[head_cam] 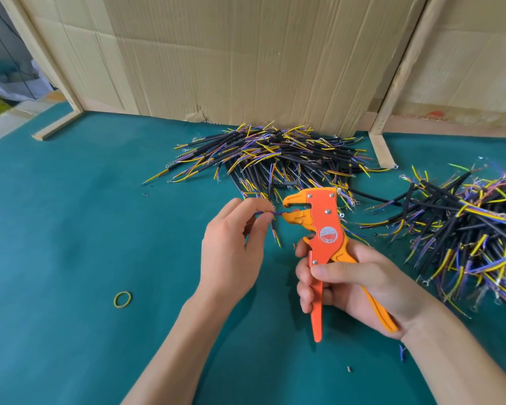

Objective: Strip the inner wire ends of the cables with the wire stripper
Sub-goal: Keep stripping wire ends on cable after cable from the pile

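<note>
Feeding 1 wire [268, 213] sideways, pinched in left hand [231, 252] fingers, toward open-mouthed wire stripper [323, 229] gripped by right hand [348, 283].

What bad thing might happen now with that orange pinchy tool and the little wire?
The left hand pinches the purple wire right beside the wire stripper head, so a fingertip might get nipped when the right hand squeezes. The wire sits only shallowly in the mouth, so it may slip out unstripped.
</note>
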